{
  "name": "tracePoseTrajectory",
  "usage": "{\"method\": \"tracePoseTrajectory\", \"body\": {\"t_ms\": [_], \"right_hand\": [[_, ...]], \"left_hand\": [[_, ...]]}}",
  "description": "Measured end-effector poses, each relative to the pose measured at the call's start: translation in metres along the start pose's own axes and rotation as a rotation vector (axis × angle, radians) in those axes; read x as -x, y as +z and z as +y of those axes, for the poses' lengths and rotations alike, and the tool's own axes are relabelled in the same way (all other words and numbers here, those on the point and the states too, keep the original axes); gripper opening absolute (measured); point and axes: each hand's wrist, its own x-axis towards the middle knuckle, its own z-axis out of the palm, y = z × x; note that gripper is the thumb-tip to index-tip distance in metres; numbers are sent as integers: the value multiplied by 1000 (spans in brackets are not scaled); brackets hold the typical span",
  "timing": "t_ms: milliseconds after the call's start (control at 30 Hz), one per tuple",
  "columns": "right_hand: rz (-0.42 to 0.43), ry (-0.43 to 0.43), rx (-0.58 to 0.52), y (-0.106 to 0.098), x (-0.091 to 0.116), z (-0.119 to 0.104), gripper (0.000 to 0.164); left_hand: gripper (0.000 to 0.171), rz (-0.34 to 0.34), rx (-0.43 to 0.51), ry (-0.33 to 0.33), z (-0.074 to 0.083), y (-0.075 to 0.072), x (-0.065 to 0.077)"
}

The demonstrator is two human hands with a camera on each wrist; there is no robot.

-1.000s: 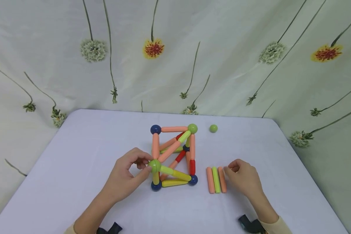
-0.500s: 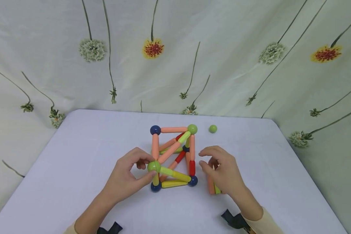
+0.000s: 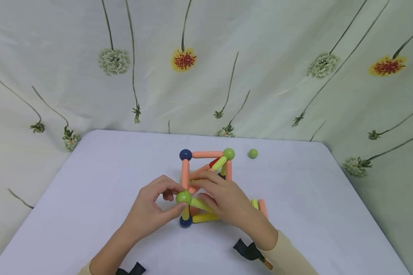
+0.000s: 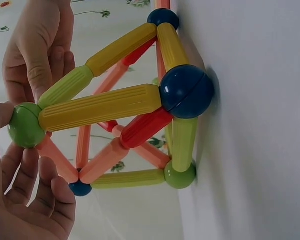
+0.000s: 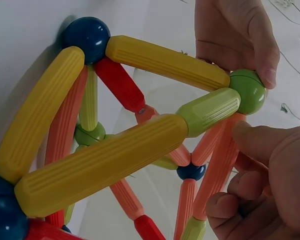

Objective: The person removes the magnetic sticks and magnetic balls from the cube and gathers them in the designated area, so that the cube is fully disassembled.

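A frame of magnetic rods and balls stands on the white table. Its corners include a dark blue ball (image 3: pixel 186 154) and a green ball (image 3: pixel 228 154) at the back. My left hand (image 3: pixel 151 204) pinches the near-left upper green ball (image 3: pixel 183 197) between thumb and fingers. My right hand (image 3: pixel 230 200) reaches over the frame, thumb and fingers at the diagonal salmon rod (image 5: pixel 217 170) close to that ball. In the right wrist view the thumb tip overlaps the rod's end and the other fingers curl beside it. A light green rod (image 5: pixel 210 111) meets the ball there, joined to a yellow rod (image 5: pixel 110 162).
Loose rods (image 3: pixel 262 208) lie right of the frame, partly hidden by the right forearm. A loose green ball (image 3: pixel 252 153) sits at the back. Behind the table (image 3: pixel 124 160) hangs a flower-printed cloth (image 3: pixel 272 76). Dark straps (image 3: pixel 248 250) show near the wrists.
My right hand has moved left from the loose rods to the frame, now at the diagonal salmon rod by the green ball. The left hand keeps its pinch on the ball.
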Motion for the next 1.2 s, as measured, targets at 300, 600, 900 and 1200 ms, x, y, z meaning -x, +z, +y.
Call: {"method": "tracePoseTrajectory", "body": {"t_ms": [300,600,900,1200], "right_hand": [[-39,-8,16,4,-6,1,28],[23,-50,106,12,-5,6,25],[86,-7,6,5,1,5,17],[136,29,-119,-1,25,7,28]], "left_hand": [[32,0,-19,-21,-25,5,5],[32,-1,-59,-4,-34,6,7],[34,8,-72,-5,-15,4,4],[32,5,-70,-4,-4,7,1]]}}
